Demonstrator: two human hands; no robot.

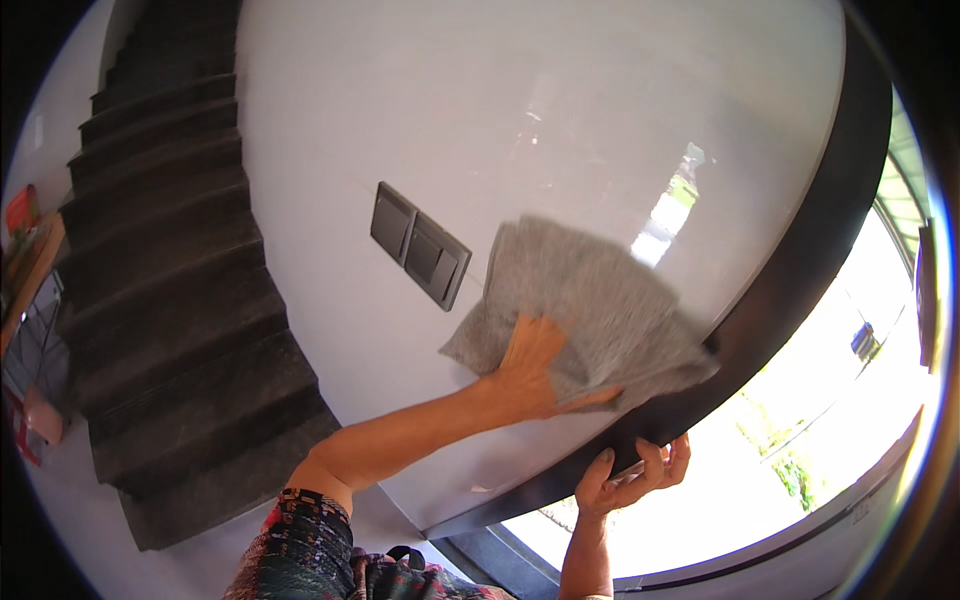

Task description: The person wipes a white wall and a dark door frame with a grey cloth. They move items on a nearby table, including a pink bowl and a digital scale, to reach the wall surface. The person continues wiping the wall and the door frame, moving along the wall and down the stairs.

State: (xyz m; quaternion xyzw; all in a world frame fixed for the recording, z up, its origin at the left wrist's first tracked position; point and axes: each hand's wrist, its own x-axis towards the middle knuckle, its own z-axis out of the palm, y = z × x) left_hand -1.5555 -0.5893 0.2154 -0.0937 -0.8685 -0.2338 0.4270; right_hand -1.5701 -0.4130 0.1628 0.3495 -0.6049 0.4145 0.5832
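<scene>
My left hand [525, 372] presses a grey cloth [590, 285] against the glossy white wall [350, 110]. The cloth is spread and creased, blurred by motion, with its right corner over the dark door frame [800, 235]. Its fingers are partly hidden in the folds, the thumb lying along the lower edge. Lower right, my right hand [630, 482] is curled at the edge of that frame, thumb and fingers gripping it. Just left of the cloth, a dark grey switch plate [420, 245] with two units is set in the wall.
A dark staircase [180, 300] rises along the left. Beyond it stand a wooden-topped table [35, 265] and a red object [22, 208]. Bright daylight fills the doorway [700, 500] at the right, with greenery [790, 480] outside.
</scene>
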